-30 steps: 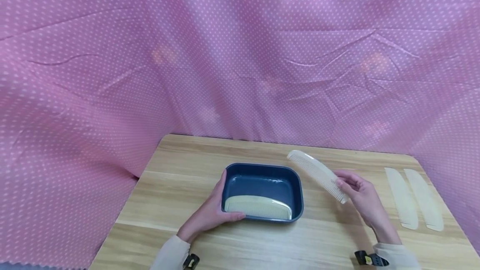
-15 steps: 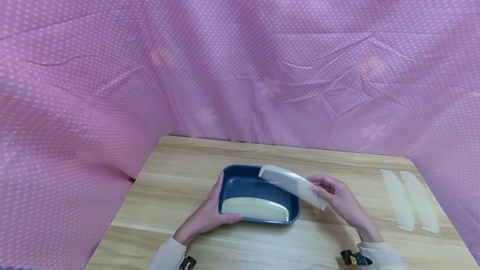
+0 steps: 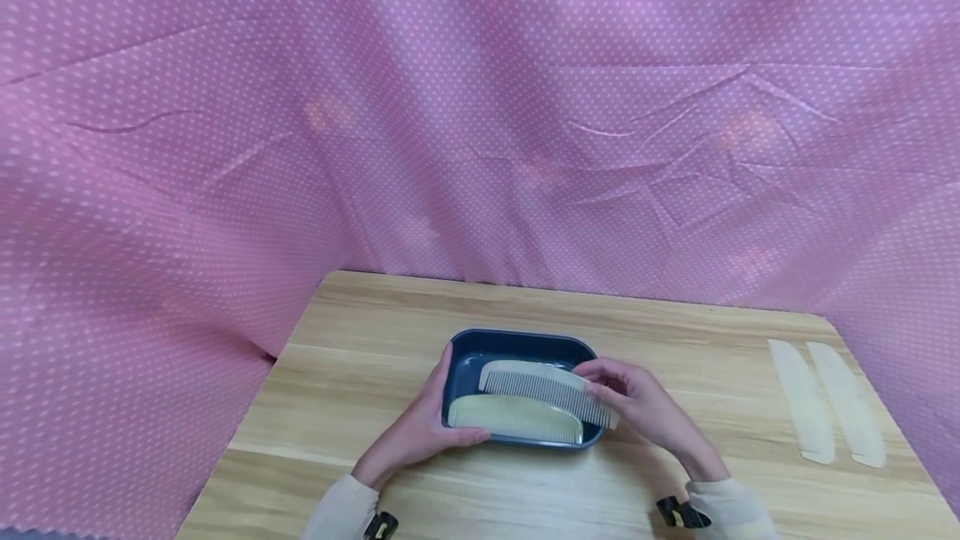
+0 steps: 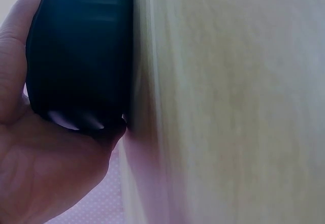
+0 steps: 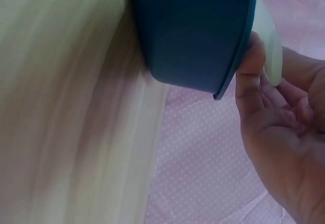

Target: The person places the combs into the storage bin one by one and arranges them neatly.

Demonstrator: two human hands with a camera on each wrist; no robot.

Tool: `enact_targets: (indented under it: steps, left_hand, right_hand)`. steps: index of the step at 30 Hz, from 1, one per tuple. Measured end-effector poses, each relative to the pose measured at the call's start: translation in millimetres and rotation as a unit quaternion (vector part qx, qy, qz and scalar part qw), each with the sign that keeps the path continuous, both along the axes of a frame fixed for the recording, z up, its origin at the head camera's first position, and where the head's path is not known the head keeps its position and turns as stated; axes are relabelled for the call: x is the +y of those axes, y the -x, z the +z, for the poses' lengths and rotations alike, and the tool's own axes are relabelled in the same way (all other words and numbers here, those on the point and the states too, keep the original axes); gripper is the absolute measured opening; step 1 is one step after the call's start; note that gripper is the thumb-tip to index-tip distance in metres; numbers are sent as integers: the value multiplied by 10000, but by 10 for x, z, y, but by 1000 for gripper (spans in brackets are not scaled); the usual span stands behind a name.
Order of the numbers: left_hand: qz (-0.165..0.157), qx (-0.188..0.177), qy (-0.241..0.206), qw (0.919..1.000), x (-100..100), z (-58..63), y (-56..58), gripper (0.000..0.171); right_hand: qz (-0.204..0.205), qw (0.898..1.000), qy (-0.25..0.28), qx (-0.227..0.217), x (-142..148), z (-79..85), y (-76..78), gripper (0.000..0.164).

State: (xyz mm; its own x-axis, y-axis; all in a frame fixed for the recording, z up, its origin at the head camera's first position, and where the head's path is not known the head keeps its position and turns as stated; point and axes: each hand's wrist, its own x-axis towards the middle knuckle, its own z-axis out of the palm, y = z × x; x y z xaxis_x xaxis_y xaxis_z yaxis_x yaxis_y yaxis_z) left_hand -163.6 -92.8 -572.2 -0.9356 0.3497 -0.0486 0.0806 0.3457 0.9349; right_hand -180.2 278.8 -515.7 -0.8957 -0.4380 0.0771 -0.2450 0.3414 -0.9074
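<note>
A dark blue rectangular tray point(image 3: 487, 343) with raised walls stands on the wooden table. My left hand point(image 3: 420, 426) grips its near left corner, thumb along the front rim; the left wrist view has that hand point(image 4: 56, 163) against the tray's outer wall point(image 4: 81, 56). Inside, along the front wall, lies one cream comb point(image 3: 513, 417). A second pale comb point(image 3: 540, 383) slants over the tray, teeth toward the front, its right end pinched between thumb and fingers of my right hand point(image 3: 637, 407). In the right wrist view this comb point(image 5: 274, 56) shows just beyond the tray rim, partly hidden by the thumb.
Two more cream combs, an inner one point(image 3: 802, 402) and an outer one point(image 3: 847, 404), lie side by side at the table's right. The wooden table point(image 3: 337, 373) ends at a pink dotted cloth point(image 3: 450, 148) hanging behind and at the sides.
My right hand has carried its comb leftward and down from the table's right part to over the tray, turning it flatter across. The left hand keeps its grip on the tray.
</note>
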Motion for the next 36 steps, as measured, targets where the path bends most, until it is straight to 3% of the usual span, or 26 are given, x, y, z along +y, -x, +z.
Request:
enact_targets:
  steps: [10,24,36]
  left_hand:
    - [-22,19,-333,9994,12,-40,-14,140]
    - [140,-90,-11,9999,18,-14,-19,144]
    - [138,-16,-14,9999,24,-21,-36,145]
  right_hand:
    - [548,9984,-144,24,-232,-23,28,21]
    - [842,9929,-733,408,-412,-60,4,17]
    - [723,9705,-1664,1588,-527,-115,-58,18]
